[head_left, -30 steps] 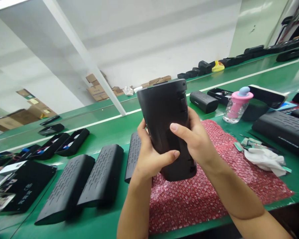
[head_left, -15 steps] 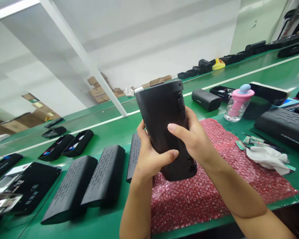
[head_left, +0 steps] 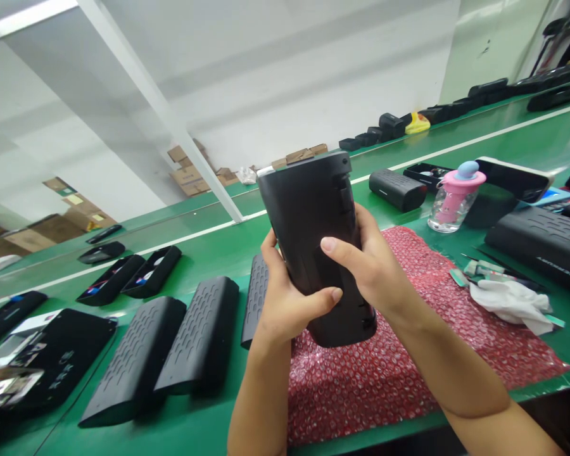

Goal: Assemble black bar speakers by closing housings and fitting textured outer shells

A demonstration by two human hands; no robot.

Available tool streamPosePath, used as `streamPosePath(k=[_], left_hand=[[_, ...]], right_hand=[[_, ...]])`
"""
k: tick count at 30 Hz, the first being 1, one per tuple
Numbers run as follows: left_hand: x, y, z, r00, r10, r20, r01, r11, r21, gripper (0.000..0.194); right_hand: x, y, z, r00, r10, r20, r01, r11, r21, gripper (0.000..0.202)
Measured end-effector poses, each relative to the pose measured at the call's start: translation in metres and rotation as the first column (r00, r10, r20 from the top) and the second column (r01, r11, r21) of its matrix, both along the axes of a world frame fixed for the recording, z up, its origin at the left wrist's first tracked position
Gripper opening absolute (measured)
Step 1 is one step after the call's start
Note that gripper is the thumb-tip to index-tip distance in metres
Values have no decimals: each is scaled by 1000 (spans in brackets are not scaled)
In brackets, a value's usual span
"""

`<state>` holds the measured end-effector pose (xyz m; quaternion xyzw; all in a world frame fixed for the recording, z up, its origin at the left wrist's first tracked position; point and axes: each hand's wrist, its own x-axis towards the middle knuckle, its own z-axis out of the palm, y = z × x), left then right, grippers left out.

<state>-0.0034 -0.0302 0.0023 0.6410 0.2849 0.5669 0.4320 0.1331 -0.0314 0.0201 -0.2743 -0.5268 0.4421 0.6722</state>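
Held up in front of me is a black plastic housing (head_left: 304,209), a long rounded case with a smooth face toward me and small slots along its right edge. My left hand (head_left: 289,304) grips its lower left side, thumb across the face. On the right side my right hand (head_left: 373,263) is closed around it, with its thumb also pressed on the face. The fingers behind the case are hidden. Below lies a red bubble-wrap sheet (head_left: 356,392). Two similar ridged black housings (head_left: 133,361) rest on the green bench to the left, and another ridged housing (head_left: 255,301) is partly behind my left arm.
A clear bottle with a pink lid (head_left: 451,196) stands at right, near a white cloth (head_left: 508,297) and a large black housing (head_left: 546,247). Open black cases (head_left: 152,272) sit on the green conveyor (head_left: 209,253). A black device (head_left: 52,361) lies at left. Cardboard boxes (head_left: 190,177) are beyond.
My hands keep the same grip on the housing, which has barely moved. Cases on the green conveyor have shifted slightly to the right.
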Motion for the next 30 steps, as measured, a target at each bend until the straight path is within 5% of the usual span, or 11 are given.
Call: streamPosePath(k=[24, 27, 30], left_hand=[[4, -2, 1, 1000, -2, 28, 2, 1000, -1, 93], [7, 4, -5, 993, -3, 119, 5, 1000, -19, 95], [7, 13, -9, 962, -42, 270, 89, 982, -167, 93]], right_hand=[[1, -1, 1, 1000, 18, 9, -18, 1000, -15, 50], [6, 3, -3, 999, 27, -30, -29, 997, -71, 58], [9, 8, -2, 993, -102, -59, 96, 990, -99, 60]])
